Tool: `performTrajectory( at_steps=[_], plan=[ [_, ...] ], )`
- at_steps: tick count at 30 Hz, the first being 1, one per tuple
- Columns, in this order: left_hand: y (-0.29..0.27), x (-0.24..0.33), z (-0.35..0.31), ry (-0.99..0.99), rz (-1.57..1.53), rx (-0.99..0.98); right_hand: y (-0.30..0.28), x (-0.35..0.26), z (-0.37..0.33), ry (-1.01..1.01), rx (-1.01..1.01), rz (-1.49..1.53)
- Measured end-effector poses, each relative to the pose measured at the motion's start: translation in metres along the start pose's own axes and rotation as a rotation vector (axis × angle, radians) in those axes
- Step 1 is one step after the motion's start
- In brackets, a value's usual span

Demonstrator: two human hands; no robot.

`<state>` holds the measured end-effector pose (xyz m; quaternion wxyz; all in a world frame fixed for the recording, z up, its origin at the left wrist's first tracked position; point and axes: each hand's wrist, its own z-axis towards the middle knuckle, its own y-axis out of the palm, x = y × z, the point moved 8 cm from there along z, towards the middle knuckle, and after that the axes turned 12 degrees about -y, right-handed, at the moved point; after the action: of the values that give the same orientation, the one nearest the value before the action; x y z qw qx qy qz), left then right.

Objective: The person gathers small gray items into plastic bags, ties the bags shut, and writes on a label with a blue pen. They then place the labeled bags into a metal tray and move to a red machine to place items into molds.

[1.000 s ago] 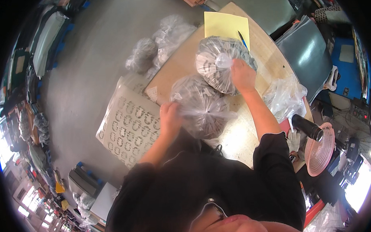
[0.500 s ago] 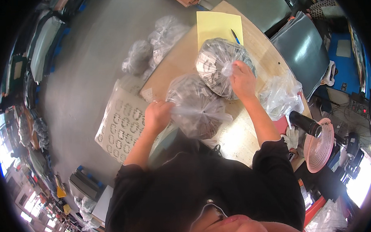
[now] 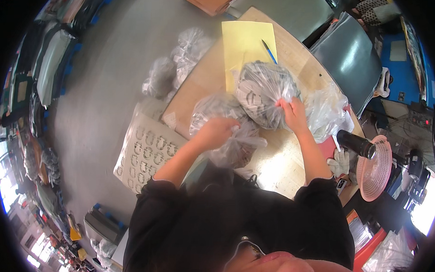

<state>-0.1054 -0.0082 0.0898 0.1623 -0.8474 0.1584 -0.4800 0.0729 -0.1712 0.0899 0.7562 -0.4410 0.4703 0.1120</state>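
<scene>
Two clear plastic bags of small grey pieces are in front of me on the wooden table (image 3: 298, 51). My right hand (image 3: 292, 113) grips the gathered neck of the farther bag (image 3: 264, 89), which leans toward that hand. Over the nearer bag (image 3: 216, 108), my left hand (image 3: 220, 132) is closed on its bunched plastic top. What exactly the pieces in the bags are, I cannot make out. Just beyond the farther bag lies a yellow sheet of paper (image 3: 245, 41) with a blue pen (image 3: 269, 51) on it.
A crumpled clear bag (image 3: 326, 110), a black bottle (image 3: 356, 144) and a pink basket (image 3: 374, 169) are at the right. At the left is a sheet with horseshoe-shaped cutouts (image 3: 148, 155). More filled bags (image 3: 160, 75) stand on the floor past the table edge.
My left hand has moved right, over the top of the nearer bag. My right hand has come nearer, and the farther bag has tilted and shifted toward me with it.
</scene>
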Motion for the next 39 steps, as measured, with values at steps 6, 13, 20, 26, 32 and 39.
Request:
performTrajectory(
  at_steps=[6, 13, 20, 26, 32, 39],
  plan=[
    [0.012, 0.013, 0.006, 0.027, -0.002, 0.0, 0.004, -0.03, -0.049, 0.016, -0.039, -0.409],
    [0.007, 0.068, 0.001, 0.376, 0.39, 0.302, 0.054, -0.057, -0.035, -0.075, -0.185, -0.394],
    [0.024, 0.075, 0.017, 0.253, 0.439, 0.115, 0.065, -0.067, -0.034, 0.004, -0.386, -0.296],
    [0.042, 0.051, 0.037, 0.111, 0.403, 0.049, 0.052, -0.084, -0.035, -0.168, -0.03, -0.31],
    [0.026, 0.039, 0.052, -0.031, 0.088, -0.041, 0.088, -0.046, -0.046, 0.04, -0.305, -0.478],
    [0.023, 0.02, 0.048, -0.117, -0.223, -0.089, 0.067, -0.055, -0.041, -0.163, -0.2, -0.201]
  ],
)
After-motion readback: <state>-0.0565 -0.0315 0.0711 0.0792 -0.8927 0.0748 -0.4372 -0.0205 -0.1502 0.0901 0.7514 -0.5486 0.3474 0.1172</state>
